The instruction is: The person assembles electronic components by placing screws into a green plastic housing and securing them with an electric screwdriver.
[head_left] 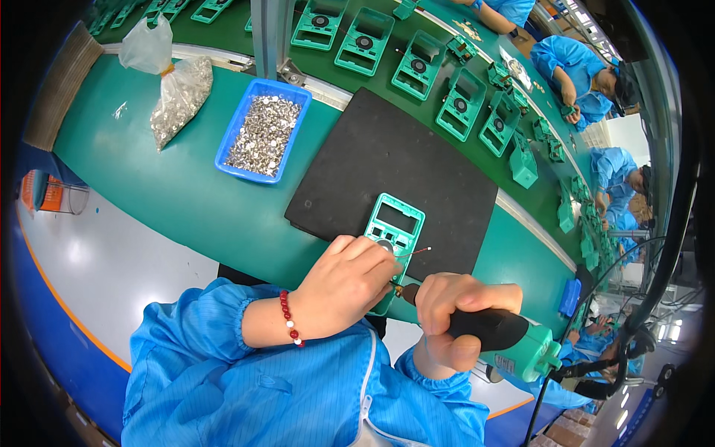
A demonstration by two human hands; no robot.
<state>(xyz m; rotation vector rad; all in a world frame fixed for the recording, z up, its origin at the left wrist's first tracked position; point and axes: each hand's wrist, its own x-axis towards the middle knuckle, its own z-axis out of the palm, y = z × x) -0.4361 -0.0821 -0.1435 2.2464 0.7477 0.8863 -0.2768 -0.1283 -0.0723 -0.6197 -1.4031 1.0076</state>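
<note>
A green plastic housing [402, 212] with a rectangular window and a round speaker lies at the near edge of a black foam mat [402, 153]. A thin red wire with a white plug sticks out from its right side. Over its lower half rests my left hand [346, 279], fingers bent down and pressed together; what they may pinch is hidden. My right hand [465, 313] is wrapped round a green and black electric screwdriver [491, 328]. The driver's tip points left at the housing's lower right side, close by my left fingertips.
A blue tray [223, 153] of small metal parts stands left of the mat, beside a tied clear bag [179, 97] of similar parts. Beyond runs a green conveyor [477, 160] carrying several housings. A metal post [269, 37] rises behind the tray. Co-workers in blue sit across at right.
</note>
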